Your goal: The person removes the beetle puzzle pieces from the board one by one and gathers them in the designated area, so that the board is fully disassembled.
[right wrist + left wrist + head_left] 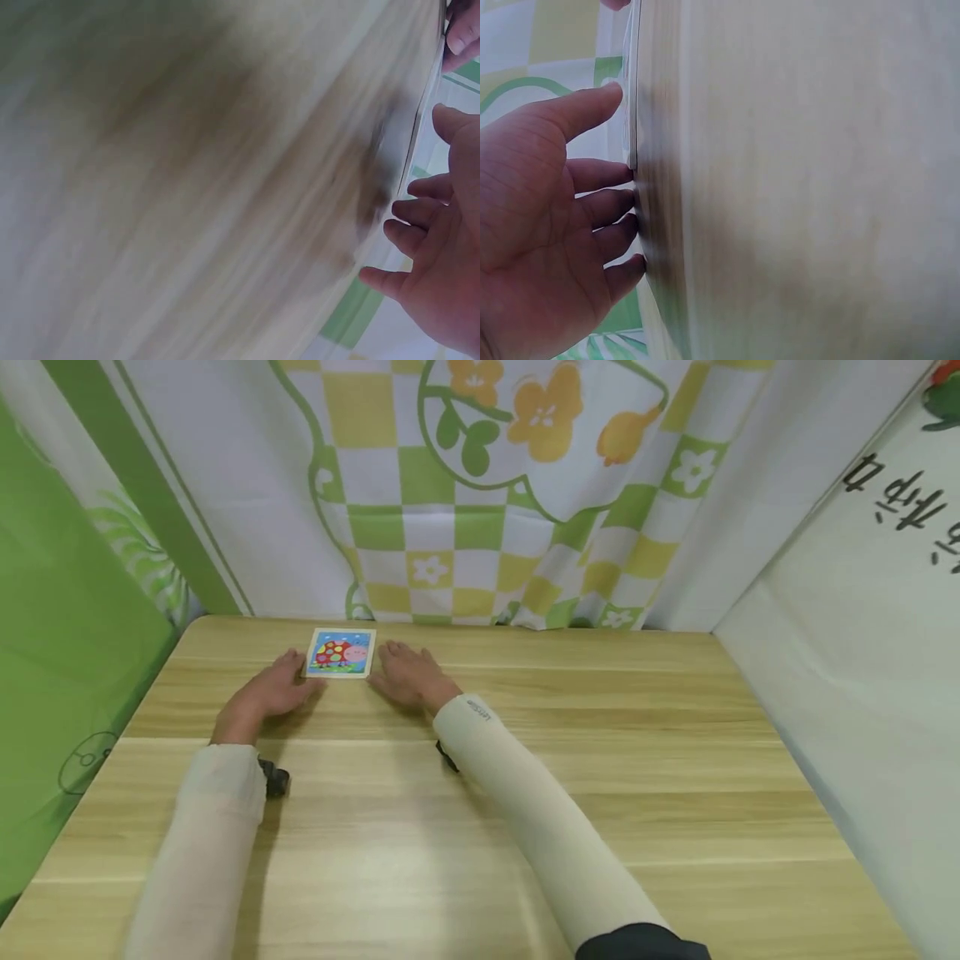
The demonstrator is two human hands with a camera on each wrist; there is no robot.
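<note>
A thin square picture board [341, 653] with a pale border lies flat near the table's far edge, toward the left. It shows a red, spotted ladybird on blue and green. My left hand [276, 687] is at its left side, with the index fingertip by the edge and the thumb near the front corner. On the other side is my right hand [408, 675], its thumb close to the board's right front corner. In the left wrist view the board [632, 90] appears edge-on, and the fingertips [634, 262] rest on the table. Neither hand grips the board.
The wooden table [600, 760] extends to the right and toward me. Behind it hangs a checked, flowered curtain [480, 560]. A green cloth [67, 610] borders the left side; a white panel with black writing [862, 610] borders the right.
</note>
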